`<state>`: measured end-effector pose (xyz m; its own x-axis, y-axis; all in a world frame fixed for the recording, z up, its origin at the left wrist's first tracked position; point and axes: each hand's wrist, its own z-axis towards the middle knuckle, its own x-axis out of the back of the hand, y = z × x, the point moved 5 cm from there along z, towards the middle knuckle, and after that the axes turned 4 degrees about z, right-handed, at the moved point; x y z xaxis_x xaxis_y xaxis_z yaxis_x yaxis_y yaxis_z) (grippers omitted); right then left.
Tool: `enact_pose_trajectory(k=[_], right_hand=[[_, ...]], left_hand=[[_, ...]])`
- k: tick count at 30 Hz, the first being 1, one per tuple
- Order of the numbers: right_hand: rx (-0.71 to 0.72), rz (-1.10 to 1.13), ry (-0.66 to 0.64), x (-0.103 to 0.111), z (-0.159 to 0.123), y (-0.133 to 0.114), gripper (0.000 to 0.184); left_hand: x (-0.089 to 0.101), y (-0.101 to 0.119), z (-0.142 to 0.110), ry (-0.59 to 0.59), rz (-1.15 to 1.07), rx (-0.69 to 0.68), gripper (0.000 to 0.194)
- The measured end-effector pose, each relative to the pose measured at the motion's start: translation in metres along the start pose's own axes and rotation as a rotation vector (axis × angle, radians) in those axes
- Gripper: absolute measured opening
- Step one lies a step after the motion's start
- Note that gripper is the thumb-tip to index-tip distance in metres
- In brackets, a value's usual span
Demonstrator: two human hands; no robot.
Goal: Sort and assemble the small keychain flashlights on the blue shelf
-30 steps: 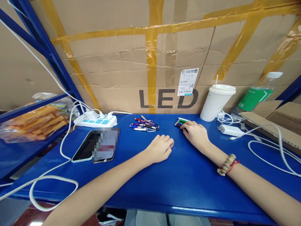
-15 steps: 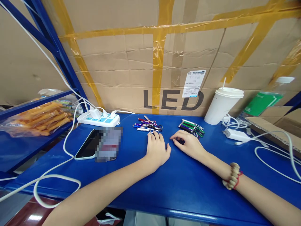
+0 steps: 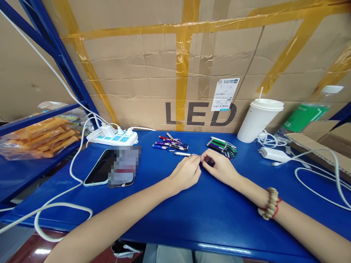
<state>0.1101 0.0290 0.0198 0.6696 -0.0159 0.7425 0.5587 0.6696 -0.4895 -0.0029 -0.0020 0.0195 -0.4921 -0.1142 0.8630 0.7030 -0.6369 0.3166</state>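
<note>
A silver keychain penlight (image 3: 182, 154) is held low over the blue table by my left hand (image 3: 187, 171), whose fingers are closed around its right part. My right hand (image 3: 221, 167) meets the left one, thumb and forefinger pinched at the clip end of the same penlight; the clip is mostly hidden by the fingers. Just beyond my left hand lies a loose pile of penlights (image 3: 171, 144) in red, blue, purple and silver, with small clips. Behind my right hand several green, black and silver penlights (image 3: 222, 145) lie side by side, their clips towards the right.
Two phones (image 3: 96, 171) and a white power strip (image 3: 116, 138) are on the left, with cables looping over the table edge. To the right stand a white cup with a straw (image 3: 256, 120), a bottle (image 3: 307, 116) and a charger (image 3: 275, 155). A large taped carton (image 3: 153, 80) backs the table (image 3: 208, 219).
My right hand has let go of the right-hand row and come left to my left hand. My left hand has reached to the left pile and drawn the silver penlight from it.
</note>
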Motion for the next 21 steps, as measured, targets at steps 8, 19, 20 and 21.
enact_pose_trajectory(k=[8, 19, 20, 21], right_hand=[[-0.008, -0.016, 0.020, 0.001, 0.000, -0.002, 0.013], [0.029, -0.103, -0.075, -0.003, -0.001, -0.003, 0.016], [0.033, -0.112, -0.079, -0.004, -0.001, -0.003, 0.016], [0.037, -0.119, -0.085, -0.004, -0.001, -0.003, 0.016]], left_hand=[[0.003, -0.012, -0.002, 0.111, 0.054, 0.194, 0.040], [0.003, -0.012, 0.000, 0.006, 0.057, 0.197, 0.042], [0.003, -0.011, 0.000, 0.006, 0.043, 0.191, 0.043], [0.004, -0.011, 0.000, 0.007, 0.029, 0.183, 0.043]])
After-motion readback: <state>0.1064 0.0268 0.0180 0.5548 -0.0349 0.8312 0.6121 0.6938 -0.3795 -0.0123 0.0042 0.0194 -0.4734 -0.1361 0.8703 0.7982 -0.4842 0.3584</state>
